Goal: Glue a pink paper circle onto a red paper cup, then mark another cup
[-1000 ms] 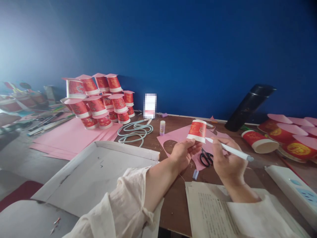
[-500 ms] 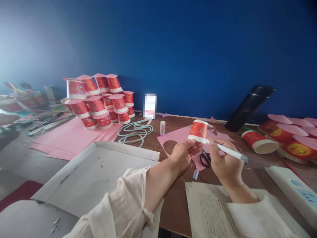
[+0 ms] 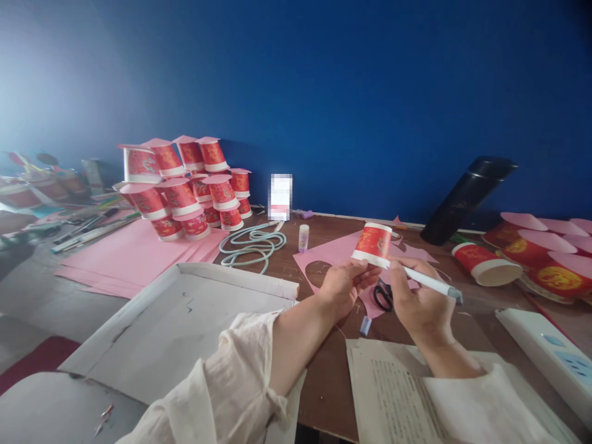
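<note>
A red paper cup (image 3: 372,242) with a white rim is held upside down by my left hand (image 3: 343,285), whose fingers grip its lower edge. My right hand (image 3: 423,308) is closed around a white marker (image 3: 430,282), its front end right at the cup's lower right edge; whether the tip touches cannot be made out. Beneath the hands lies a cut sheet of pink paper (image 3: 330,254) with a round hole. Black-handled scissors (image 3: 383,296) rest on it between the hands. A small bluish cap (image 3: 365,326) lies on the brown table close to my left wrist.
Stacked red cups with pink discs (image 3: 180,196) stand left on pink sheets (image 3: 115,250). Nearby are a coiled cable (image 3: 252,246), a glue stick (image 3: 303,238), a shallow white box (image 3: 185,320), a black bottle (image 3: 467,200), a tipped cup (image 3: 485,264), a power strip (image 3: 550,354) and an open book (image 3: 393,388).
The cup has shifted very slightly to the right and tilted a little in my left hand. My right hand keeps the marker at its edge.
</note>
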### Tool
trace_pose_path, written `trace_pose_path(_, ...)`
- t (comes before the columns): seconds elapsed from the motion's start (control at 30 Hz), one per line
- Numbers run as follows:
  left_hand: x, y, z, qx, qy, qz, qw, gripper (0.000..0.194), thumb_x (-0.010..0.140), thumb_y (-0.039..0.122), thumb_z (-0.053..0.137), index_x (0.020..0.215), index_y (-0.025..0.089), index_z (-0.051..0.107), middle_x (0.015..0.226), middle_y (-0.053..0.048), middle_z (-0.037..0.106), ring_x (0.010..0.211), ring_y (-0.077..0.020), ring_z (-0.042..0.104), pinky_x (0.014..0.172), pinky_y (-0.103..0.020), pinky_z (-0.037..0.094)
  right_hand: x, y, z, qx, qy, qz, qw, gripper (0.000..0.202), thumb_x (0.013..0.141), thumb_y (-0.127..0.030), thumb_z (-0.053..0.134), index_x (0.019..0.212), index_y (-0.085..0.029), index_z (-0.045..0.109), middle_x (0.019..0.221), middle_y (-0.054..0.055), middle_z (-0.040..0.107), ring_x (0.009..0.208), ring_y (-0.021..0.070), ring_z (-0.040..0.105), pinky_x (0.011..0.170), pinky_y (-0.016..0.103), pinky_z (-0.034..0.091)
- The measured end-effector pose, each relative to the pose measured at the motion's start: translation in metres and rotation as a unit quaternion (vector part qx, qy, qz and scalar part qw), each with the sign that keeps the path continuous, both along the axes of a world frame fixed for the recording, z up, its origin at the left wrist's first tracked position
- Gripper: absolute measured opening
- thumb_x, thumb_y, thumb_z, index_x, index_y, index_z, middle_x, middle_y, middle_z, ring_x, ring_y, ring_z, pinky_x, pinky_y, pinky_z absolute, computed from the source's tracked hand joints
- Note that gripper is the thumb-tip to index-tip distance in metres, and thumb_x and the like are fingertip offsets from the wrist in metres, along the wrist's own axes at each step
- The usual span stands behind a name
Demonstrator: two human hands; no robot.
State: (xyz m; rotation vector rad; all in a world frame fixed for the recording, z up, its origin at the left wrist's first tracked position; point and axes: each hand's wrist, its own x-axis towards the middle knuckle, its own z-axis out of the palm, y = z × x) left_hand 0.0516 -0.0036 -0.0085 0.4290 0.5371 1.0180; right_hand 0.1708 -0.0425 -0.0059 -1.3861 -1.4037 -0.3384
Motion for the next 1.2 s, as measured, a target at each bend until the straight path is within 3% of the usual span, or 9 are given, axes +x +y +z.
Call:
trace_pose_path(0.93,-0.0003,0.0007,-0.0015,-0.003,-0.001,0.009,1.000,0.007,0.082,0.009,0.061,0.080,0.010,0.068,0.080,-0.010,0.073,0.084,-0.0191,0.071,0.097,-0.035,0.051,-0.0005,-0.0013,0.0045,-0.004,0.008,-0.002,1.000,0.021,0.088,-0.035,0.056,0.081,-0.019,0.067,0.074,0.005,0.070,0.069,0.0183,0.065,0.066,0.030,0.052)
trace_pose_path(1.07,-0.0005,0.0022,-0.0007,-0.021,-0.006,0.018,1.000,0.010,0.083,0.008,0.059,0.080,0.009,0.068,0.079,-0.010,0.072,0.081,-0.0171,0.071,0.095,-0.032,0.051,-0.0002,-0.0021,0.0051,0.005,0.051,0.024,0.998,0.026,0.091,-0.038,0.053,0.094,-0.018,0.069,0.089,0.009,0.072,0.081,0.0203,0.067,0.077,0.036,0.053)
trace_pose_path(1.2,-0.0015,0.0023,0.0020,-0.025,-0.026,0.020,0.999,0.013,0.085,0.007,0.056,0.077,0.009,0.066,0.077,-0.009,0.070,0.076,-0.0139,0.070,0.091,-0.028,0.052,0.0035,0.0007,0.0006,-0.026,0.122,0.010,0.992,0.036,0.094,-0.043,0.049,0.116,-0.019,0.066,0.090,0.008,0.072,0.074,0.0175,0.066,0.074,0.035,0.053)
